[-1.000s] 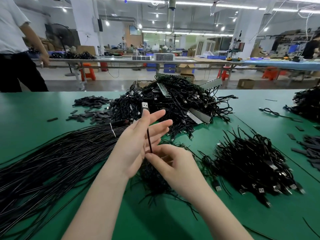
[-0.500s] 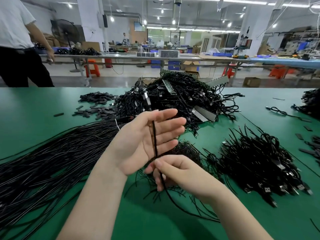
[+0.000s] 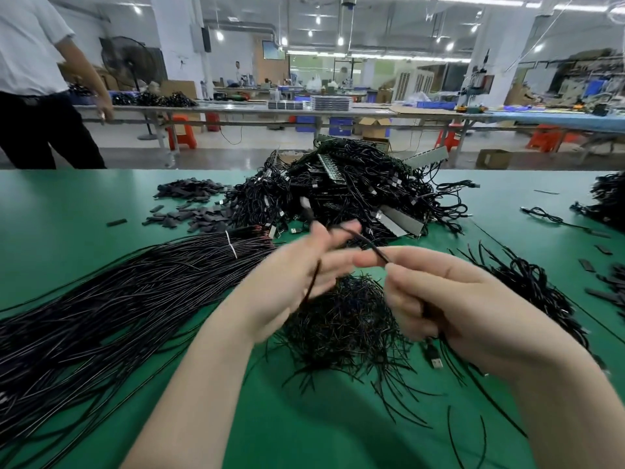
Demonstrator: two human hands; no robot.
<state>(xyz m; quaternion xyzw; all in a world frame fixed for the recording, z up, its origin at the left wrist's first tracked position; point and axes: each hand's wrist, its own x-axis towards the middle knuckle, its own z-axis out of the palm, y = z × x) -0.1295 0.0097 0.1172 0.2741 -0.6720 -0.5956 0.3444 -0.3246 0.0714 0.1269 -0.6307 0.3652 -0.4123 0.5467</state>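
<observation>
Head view only.

Left hand (image 3: 297, 275) is raised over the table (image 3: 84, 204), fingers fairly straight and apart, motion-blurred. The cable (image 3: 367, 243) crosses its palm and rounds the fingertips. Its plug (image 3: 306, 205) sticks up behind them.

Right hand (image 3: 456, 299) pinches the cable between thumb and forefinger, just right of the left fingertips, with the line taut between the two.

Both hands hang above the short wires (image 3: 348, 319). The bundle (image 3: 118, 299) lies left, the heap (image 3: 355, 194) behind.

My reading: winding the cable into a coil on the left hand.

To do it well, I'd hold even tension, lay each turn beside the last, stiffen the left fingers so loops match, and watch that the free end doesn't snag the short wires.
</observation>
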